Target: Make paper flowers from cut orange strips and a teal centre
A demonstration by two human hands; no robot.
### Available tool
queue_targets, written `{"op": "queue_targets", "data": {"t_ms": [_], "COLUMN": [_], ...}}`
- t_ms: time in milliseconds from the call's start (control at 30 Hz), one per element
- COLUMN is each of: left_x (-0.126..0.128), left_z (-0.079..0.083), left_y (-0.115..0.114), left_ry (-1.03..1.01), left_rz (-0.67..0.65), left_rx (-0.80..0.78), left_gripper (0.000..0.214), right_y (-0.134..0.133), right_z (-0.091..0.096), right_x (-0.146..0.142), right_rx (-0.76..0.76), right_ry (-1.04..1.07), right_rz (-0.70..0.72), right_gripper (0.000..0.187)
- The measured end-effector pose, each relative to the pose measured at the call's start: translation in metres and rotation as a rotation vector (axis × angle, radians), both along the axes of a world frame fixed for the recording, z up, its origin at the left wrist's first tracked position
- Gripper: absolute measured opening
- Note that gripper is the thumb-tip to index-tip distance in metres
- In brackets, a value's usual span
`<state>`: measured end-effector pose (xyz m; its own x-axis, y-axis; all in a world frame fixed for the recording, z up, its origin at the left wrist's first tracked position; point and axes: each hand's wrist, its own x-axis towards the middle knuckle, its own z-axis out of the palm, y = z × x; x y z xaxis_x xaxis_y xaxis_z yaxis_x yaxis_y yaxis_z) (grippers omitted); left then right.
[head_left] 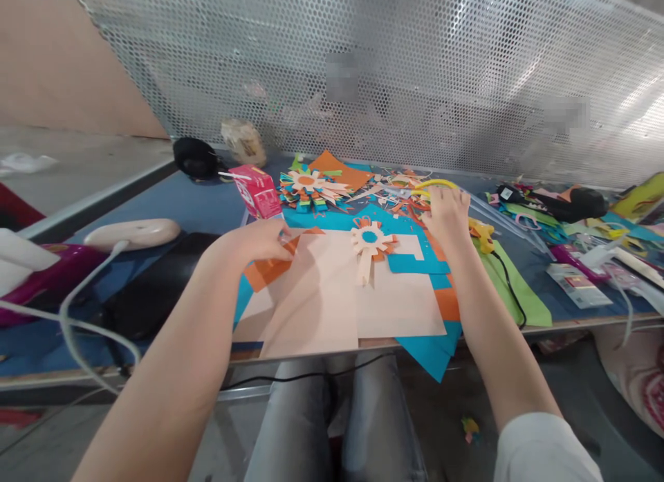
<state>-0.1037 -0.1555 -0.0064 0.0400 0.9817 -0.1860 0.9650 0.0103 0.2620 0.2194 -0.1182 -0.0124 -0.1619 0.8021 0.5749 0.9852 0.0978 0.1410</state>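
Head view: the left hand (pixel 259 240) pinches an orange paper piece (pixel 267 267) in its grip, while the right hand (pixel 447 216) covers yellow scissors (pixel 438 184), its grip hidden; a hasty tug might tear the paper.

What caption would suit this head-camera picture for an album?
Left hand on orange paper, right hand at yellow-handled scissors, a paper flower between them on peach sheets.

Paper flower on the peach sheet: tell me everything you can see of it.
The paper flower is a flat cut-out: peach fringed petals over an orange layer, with a round blue centre and peach strips hanging toward the near edge. It lies flat on the peach sheet, beside a blue sheet. The left hand and right hand lie either side, not touching it.
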Motion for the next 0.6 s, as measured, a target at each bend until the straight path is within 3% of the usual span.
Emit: {"op": "queue_targets", "data": {"t_ms": [167, 267, 367, 467, 533, 600], "left_x": [0.003, 0.005, 0.008, 0.022, 0.040, 0.068], "left_z": [0.002, 0.003, 0.006, 0.008, 0.006, 0.000], "left_y": [-0.004, -0.005, -0.006, -0.006, -0.006, -0.005], "left_ry": [0.076, 0.098, 0.086, -0.110, -0.352, -0.645], "left_rz": [-0.072, -0.050, -0.035, -0.059, -0.144, -0.239], "left_rx": [-0.073, -0.076, -0.020, 0.182, 0.308, 0.282], "left_gripper": [0.063, 0.051, 0.035, 0.035, 0.039, 0.040], "right_y": [0.011, 0.015, 0.014, 0.010, 0.006, 0.001], "right_z": [-0.007, -0.010, -0.007, -0.001, 0.004, 0.008], "right_x": [0.002, -0.006, -0.014, -0.018, -0.019, -0.021], "right_rx": [-0.002, -0.082, -0.143, -0.230, -0.275, -0.287], "right_ry": [0.653, 1.084, 1.419, 1.614, 1.680, 1.704], "right_rz": [0.054, 0.184, 0.415, 0.641, 0.704, 0.719], "right_gripper": [0.042, 0.040, 0.037, 0.038, 0.039, 0.041]}}
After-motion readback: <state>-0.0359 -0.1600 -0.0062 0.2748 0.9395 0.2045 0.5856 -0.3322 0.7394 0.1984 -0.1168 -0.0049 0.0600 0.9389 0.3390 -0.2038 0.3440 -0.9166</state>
